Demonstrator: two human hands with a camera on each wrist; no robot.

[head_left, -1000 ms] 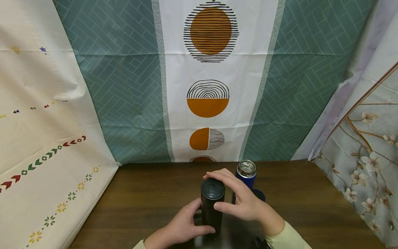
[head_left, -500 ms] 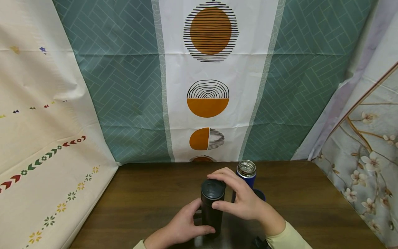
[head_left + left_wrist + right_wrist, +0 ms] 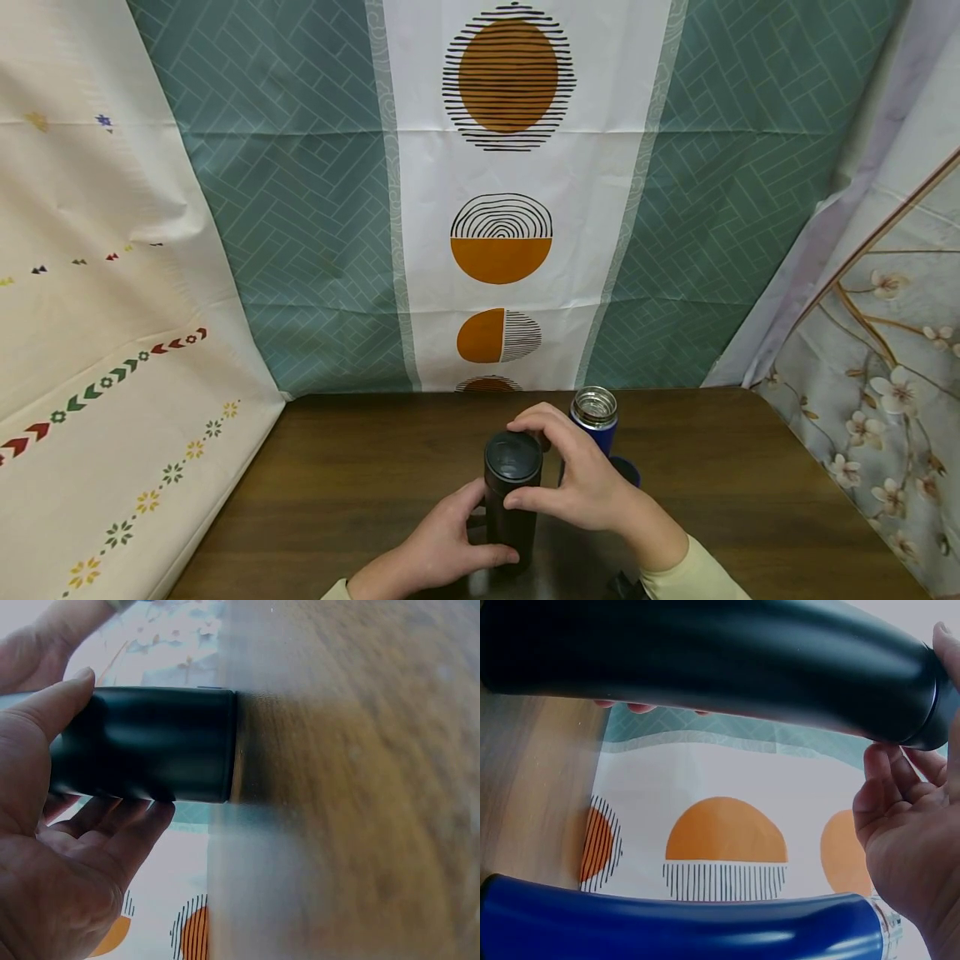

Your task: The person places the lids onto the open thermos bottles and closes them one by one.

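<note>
A black vacuum flask (image 3: 512, 521) stands upright on the table in the head view. My left hand (image 3: 442, 542) grips its body low down, thumb in front; in the left wrist view the fingers (image 3: 139, 832) curl round the far side. At the top, my right hand (image 3: 581, 479) holds the black lid (image 3: 513, 456) between the thumb in front and fingertips at the back right. The right wrist view shows bent fingers (image 3: 889, 776) at the lid end. Behind the right hand stands a blue flask (image 3: 596, 427), open at its steel mouth.
A dark blue-rimmed round piece (image 3: 626, 471), partly hidden, sits beside the blue flask. Something small and black (image 3: 626, 586) shows near the right wrist. The wooden table (image 3: 360, 467) ends at a hanging patterned cloth (image 3: 315, 250) at the back, with more cloths at both sides.
My right fingertips have slid rightward along the back of the lid, while the thumb has moved left across its front. The left hand and the flask body have stayed in place.
</note>
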